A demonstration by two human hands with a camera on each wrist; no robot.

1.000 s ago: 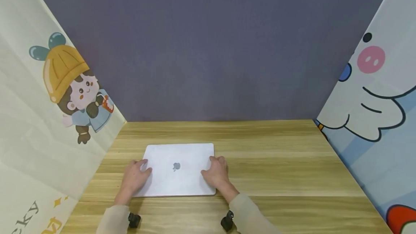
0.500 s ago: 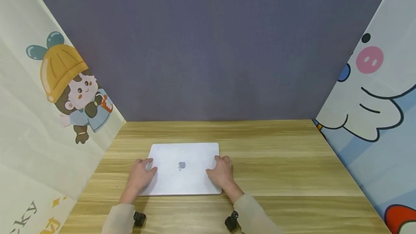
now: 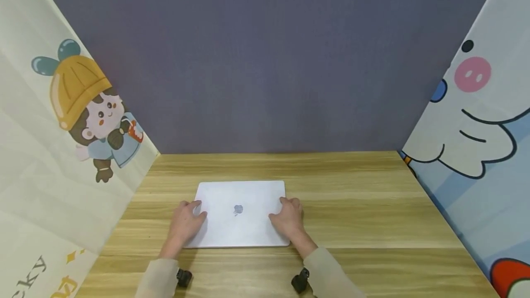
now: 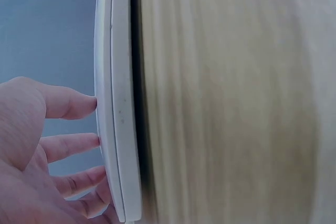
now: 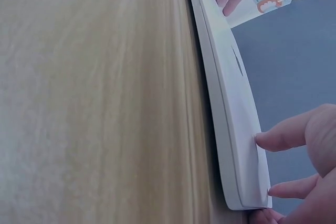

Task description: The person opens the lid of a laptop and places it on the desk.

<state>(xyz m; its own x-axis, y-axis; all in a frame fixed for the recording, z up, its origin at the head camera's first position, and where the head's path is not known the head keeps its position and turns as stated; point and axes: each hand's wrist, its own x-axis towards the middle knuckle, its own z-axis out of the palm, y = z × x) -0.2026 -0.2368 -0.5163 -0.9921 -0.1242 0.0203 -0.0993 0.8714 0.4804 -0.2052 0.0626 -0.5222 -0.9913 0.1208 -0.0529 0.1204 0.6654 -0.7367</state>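
Observation:
A closed silver laptop [image 3: 240, 231] with a dark apple logo on its lid lies flat on the wooden table, left of the middle. My left hand [image 3: 186, 222] grips its left side, thumb on the lid and fingers along the edge. On the opposite side my right hand [image 3: 288, 220] holds it the same way. The left wrist view shows the thumb and fingers of the left hand [image 4: 31, 135] against the laptop's edge [image 4: 123, 129]. In the right wrist view, the right hand's thumb and a finger touch the lid [image 5: 247, 150], with other fingertips low at the corner.
The wooden table [image 3: 352, 215] extends to the right and behind the laptop. A dark grey panel [image 3: 281, 68] rises at the table's back edge. Printed cartoon sheets stand on the left [image 3: 103, 215] and the right [image 3: 497, 197]. Black wrist cameras [image 3: 184, 278] sit below both wrists.
The laptop has slid steadily to the right across the table, with both hands moving along on its sides. Their hold looks the same throughout.

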